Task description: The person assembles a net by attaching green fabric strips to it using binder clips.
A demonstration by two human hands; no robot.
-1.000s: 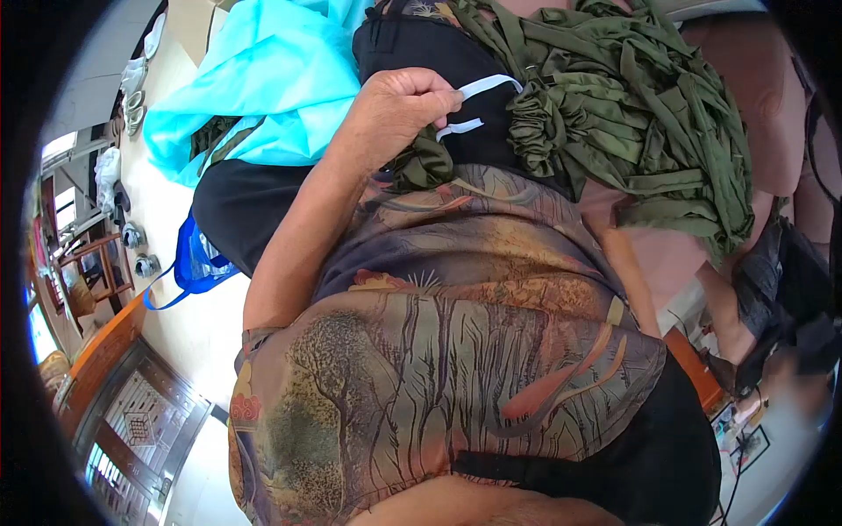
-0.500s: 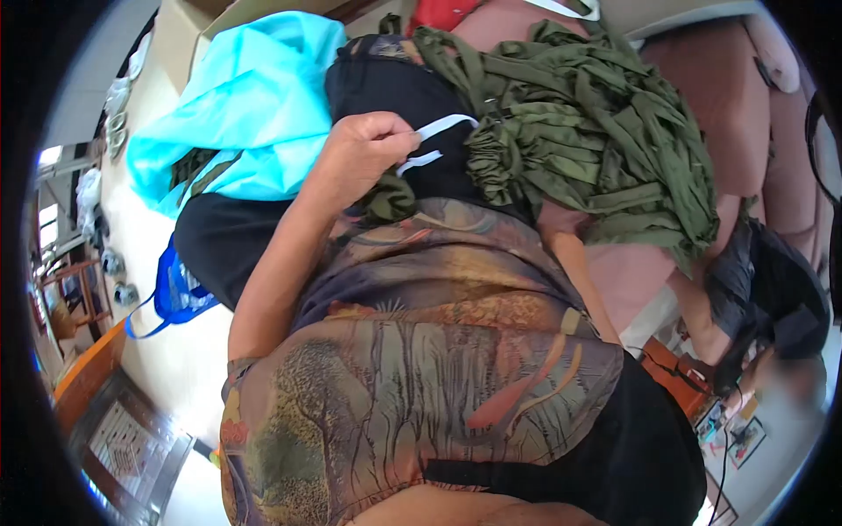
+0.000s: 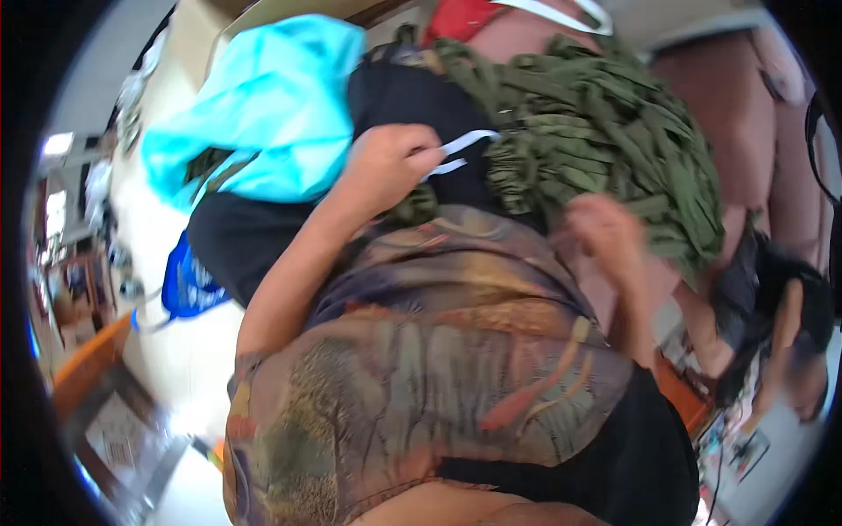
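Note:
My left hand [image 3: 395,162] is closed in a pinch on a white elastic strip [image 3: 469,140], above the black cloth on my lap. A bunched dark green piece [image 3: 417,203] hangs just below that hand. To the right, my right hand [image 3: 605,226] is raised beside the green fabric pile [image 3: 605,131]; it is smeared by motion, so its fingers and anything in them cannot be made out. Gathered green fabric [image 3: 510,171] lies between the two hands, near the strip's right end.
A bright cyan cloth [image 3: 272,105] lies at the upper left, with a blue bag [image 3: 189,280] below it. Something red [image 3: 460,19] is at the top. Pink seating [image 3: 715,114] stands at the right, where another person [image 3: 776,307] is partly visible.
My right hand, hidden low by the green fabric before, has come up into view. My left hand still pinches the strip. The whole view has shifted slightly.

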